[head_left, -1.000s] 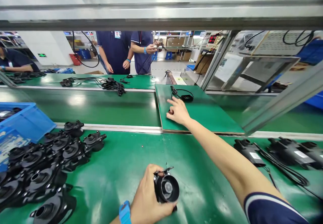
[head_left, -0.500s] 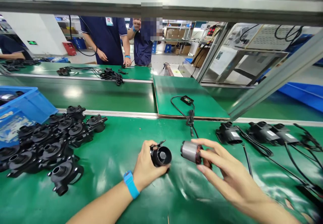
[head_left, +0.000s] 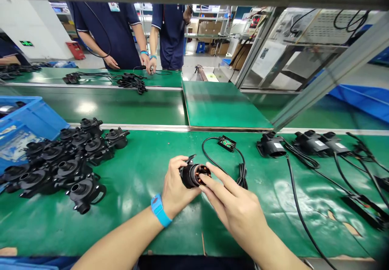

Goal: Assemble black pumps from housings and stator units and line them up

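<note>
My left hand [head_left: 178, 185] is wrapped round a black pump housing [head_left: 187, 176], its round open end turned right. A motor stator [head_left: 203, 174] with copper windings sits in that opening, its wound end still showing at the mouth. The fingers of my right hand [head_left: 232, 199] are bent onto the stator's rim and windings; the fingertips are partly hidden. Just behind my right hand a black cable [head_left: 242, 174] lies bundled. It runs to a small open black box with a green circuit board [head_left: 227, 143] on the bench.
Several black pump housings [head_left: 65, 166] crowd the left, beside a blue crate [head_left: 45, 114]. Cabled pump bodies [head_left: 270, 145] stand at right. A raised green board [head_left: 225, 103] and a slanting metal post [head_left: 316, 75] lie beyond. Two co-workers stand across the line, hands [head_left: 151, 64] near the far bench.
My right hand has brought the stator left into the housing's mouth. The circuit-board box has slid off the raised board onto the bench. A co-worker's raised hand has come down.
</note>
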A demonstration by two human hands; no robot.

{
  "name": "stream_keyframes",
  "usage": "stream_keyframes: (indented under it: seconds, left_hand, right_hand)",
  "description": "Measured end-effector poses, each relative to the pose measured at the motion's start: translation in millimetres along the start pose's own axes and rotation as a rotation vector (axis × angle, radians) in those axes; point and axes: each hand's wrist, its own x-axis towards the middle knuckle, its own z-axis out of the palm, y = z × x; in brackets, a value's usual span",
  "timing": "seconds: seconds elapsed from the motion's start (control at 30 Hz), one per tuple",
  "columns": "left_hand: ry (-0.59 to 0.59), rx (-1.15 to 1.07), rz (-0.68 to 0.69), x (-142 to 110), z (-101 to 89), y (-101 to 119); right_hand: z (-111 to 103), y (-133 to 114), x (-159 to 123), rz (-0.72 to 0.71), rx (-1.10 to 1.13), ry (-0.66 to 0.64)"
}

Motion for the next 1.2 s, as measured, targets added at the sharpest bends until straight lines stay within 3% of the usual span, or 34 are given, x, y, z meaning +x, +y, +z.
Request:
stream_keyframes:
  seconds: [0.17, 0.23, 0.37, 0.5, 0.63, 0.7, 0.77, 0.83, 0.97, 1.03, 1.13, 1.2]
  left_hand:
    - [0.001, -0.017, -0.008, -1.0, 3.3, -8.1]
    - [-0.015, -0.041, -0.015, -1.3, 3.8, -8.9]
    - [-0.023, -0.098, -0.055, -1.9, 2.3, -6.0]
    - [-0.012, -0.170, -0.036, -3.0, 2.6, -7.9]
    - [-0.257, -0.053, -0.278, 1.5, 7.3, -13.3]
    - [-0.347, -0.018, -0.335, 6.2, 6.5, -13.0]
    - [-0.421, -0.022, -0.354, 12.9, -1.1, -11.2]
    - [-0.581, -0.029, -0.391, 22.9, -16.4, -10.4]
    - [-1.016, -0.091, -0.463, 52.8, -54.8, -19.4]
    - [-1.149, -0.123, -0.473, 67.0, -68.1, -28.9]
    - [-1.163, 0.027, -0.432, 81.5, -77.9, -41.5]
    - [-1.086, 0.191, -0.390, 87.6, -80.2, -42.2]
  right_hand:
    - [14.8, -12.7, 1.3, 0.006, -0.157, 0.003]
    - [16.2, -12.6, 2.1, -0.006, -0.114, -0.033]
    - [8.8, 2.8, 1.6, -0.028, 0.080, -0.091]
    - [14.1, 23.1, -6.9, -0.121, 0.008, -0.162]
    - [38.7, 32.5, -22.5, -0.064, -0.015, -0.188]
    - [44.4, 35.0, -28.9, -0.006, 0.040, -0.203]
    - [40.5, 39.5, -33.0, 0.035, 0.127, -0.217]
    - [28.9, 50.3, -34.7, 0.087, 0.172, -0.194]
    - [2.9, 101.4, -30.9, 0.325, 0.016, -0.339]
    - [-2.6, 135.1, -25.4, 0.417, -0.052, -0.429]
    - [2.6, 177.3, -13.7, 0.523, -0.098, -0.477]
    - [13.7, 194.5, -5.7, 0.609, -0.123, -0.492]
